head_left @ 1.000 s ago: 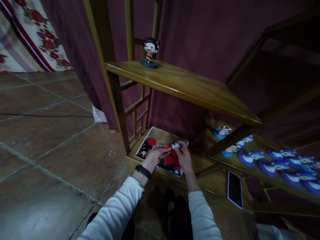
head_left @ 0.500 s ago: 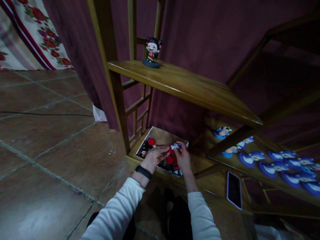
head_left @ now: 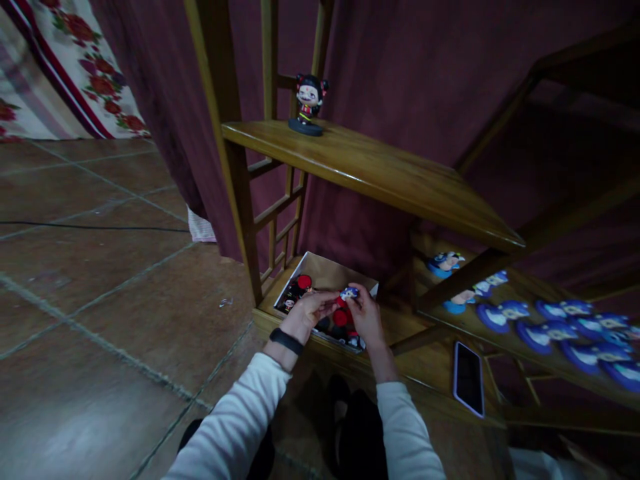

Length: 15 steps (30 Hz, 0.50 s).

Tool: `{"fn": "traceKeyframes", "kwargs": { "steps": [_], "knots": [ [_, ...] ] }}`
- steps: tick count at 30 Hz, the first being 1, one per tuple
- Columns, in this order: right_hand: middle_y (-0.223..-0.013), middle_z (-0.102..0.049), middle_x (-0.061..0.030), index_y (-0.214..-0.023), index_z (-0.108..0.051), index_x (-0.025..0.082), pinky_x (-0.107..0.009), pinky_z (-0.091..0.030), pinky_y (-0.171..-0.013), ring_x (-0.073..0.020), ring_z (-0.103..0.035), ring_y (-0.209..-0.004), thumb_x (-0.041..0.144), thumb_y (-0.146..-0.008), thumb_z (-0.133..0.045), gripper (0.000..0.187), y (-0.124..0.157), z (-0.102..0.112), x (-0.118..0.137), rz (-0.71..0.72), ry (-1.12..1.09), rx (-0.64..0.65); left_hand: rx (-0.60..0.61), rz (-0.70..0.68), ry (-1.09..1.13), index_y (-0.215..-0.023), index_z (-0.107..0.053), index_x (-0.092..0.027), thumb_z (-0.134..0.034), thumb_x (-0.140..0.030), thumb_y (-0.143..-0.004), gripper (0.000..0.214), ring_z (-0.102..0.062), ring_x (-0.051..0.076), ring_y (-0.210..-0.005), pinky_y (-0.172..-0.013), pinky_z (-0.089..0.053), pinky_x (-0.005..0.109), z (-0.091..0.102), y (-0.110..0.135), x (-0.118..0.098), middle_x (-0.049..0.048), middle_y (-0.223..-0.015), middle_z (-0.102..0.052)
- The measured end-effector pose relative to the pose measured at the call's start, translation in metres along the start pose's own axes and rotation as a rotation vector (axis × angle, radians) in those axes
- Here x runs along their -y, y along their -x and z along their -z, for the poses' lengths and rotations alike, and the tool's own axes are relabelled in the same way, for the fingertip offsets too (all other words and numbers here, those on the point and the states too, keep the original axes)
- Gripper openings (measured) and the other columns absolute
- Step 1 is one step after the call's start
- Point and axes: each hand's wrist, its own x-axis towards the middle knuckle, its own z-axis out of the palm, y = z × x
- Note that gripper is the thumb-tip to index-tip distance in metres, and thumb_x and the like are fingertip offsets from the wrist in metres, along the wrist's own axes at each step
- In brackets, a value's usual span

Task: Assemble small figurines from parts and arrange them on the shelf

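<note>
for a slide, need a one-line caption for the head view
Left hand and right hand meet at a small blue figurine over a box of figurines in a wooden shelf

Left hand [head_left: 309, 312] and right hand [head_left: 367, 319] meet, fingers pinched, arms extended.

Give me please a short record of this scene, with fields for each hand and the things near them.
right hand: pinches small blue figure above the box
left hand: fingers curled beside that figure; contact unclear
box: open, holds red and black figures
upper shelf: one doll stands
phone: lies flat, right of the hands
</note>
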Motion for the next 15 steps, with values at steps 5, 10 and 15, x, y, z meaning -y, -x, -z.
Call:
{"fn": "traceKeyframes", "kwargs": {
  "steps": [5,10,15],
  "knots": [
    [-0.108,-0.063,-0.0018,-0.112,-0.054,0.03,-0.038,-0.045,-0.089,-0.0202,-0.059,-0.098,0.025,-0.079,-0.05,0.034,0.002,-0.001,0.008,0.052,0.043,0.024,-0.082,0.087,0.09,-0.066,-0.065,-0.01,-0.076,-0.012,-0.058,0.014,-0.058,0.007,-0.051,-0.058,-0.049,0.019,-0.004,0.006,-0.002,0.002,-0.059,-0.064],
    [-0.118,-0.059,-0.002,-0.127,-0.043,0.03,-0.038,-0.042,-0.093,-0.0197,-0.056,-0.107,0.028,-0.078,-0.052,0.05,0.001,-0.005,0.01,0.03,-0.109,-0.027,-0.036,0.147,0.165,-0.071,-0.064,-0.01,-0.072,-0.012,-0.064,0.01,-0.059,0.008,-0.052,-0.055,-0.05,0.017,-0.005,0.005,-0.003,0.0026,-0.058,-0.064],
    [-0.106,-0.065,-0.0044,-0.109,-0.058,0.023,-0.035,-0.046,-0.087,-0.0188,-0.06,-0.096,0.034,-0.078,-0.051,0.034,-0.002,-0.003,-0.002,-0.075,-0.246,-0.056,-0.043,0.158,0.23,-0.072,-0.063,-0.012,-0.067,-0.011,-0.07,0.005,-0.061,0.009,-0.056,-0.056,-0.051,0.019,-0.004,0.002,-0.005,0.0035,-0.062,-0.065]
  ]
}}
